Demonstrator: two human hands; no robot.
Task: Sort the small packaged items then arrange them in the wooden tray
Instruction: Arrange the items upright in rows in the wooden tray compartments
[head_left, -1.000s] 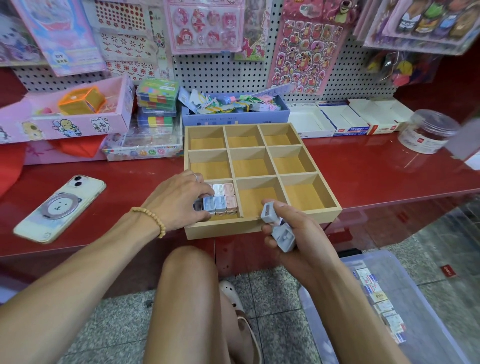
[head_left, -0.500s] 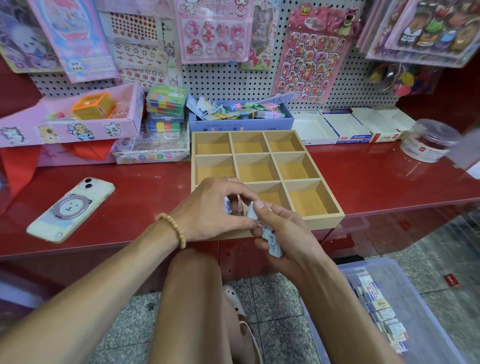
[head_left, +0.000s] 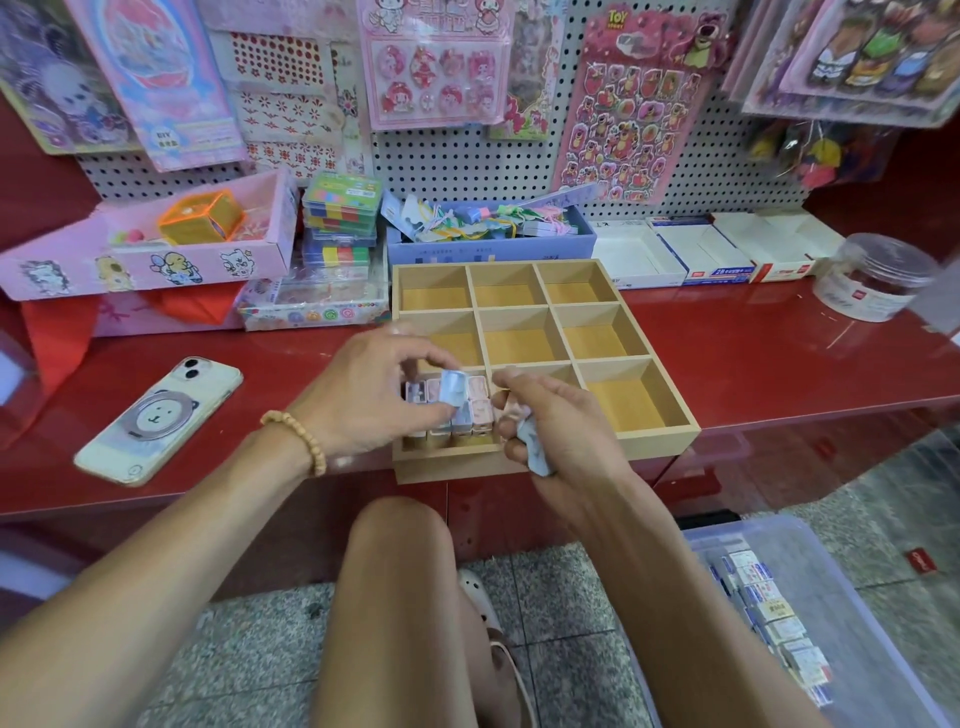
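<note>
A wooden tray (head_left: 644, 439) with nine compartments sits on the red counter. Its near-left compartment holds several small pastel packets (head_left: 478, 410) standing in rows; the other compartments show bare wood. My left hand (head_left: 363, 400) hovers over that compartment and pinches a pale blue packet (head_left: 451, 388) between thumb and fingers. My right hand (head_left: 561, 431) sits just right of it, over the tray's front edge, gripping more small packets (head_left: 535, 452), one blue-white end sticking out below the fingers.
A phone (head_left: 156, 421) lies on the counter at left. Boxes of stationery (head_left: 488, 228) line the pegboard behind the tray, and a clear jar (head_left: 878, 275) stands at right. A clear plastic bin (head_left: 779, 618) with several packets sits on the floor at lower right.
My left hand took a blue packet from my right hand and moved it back over the near-left compartment. My right hand holds fewer packets.
</note>
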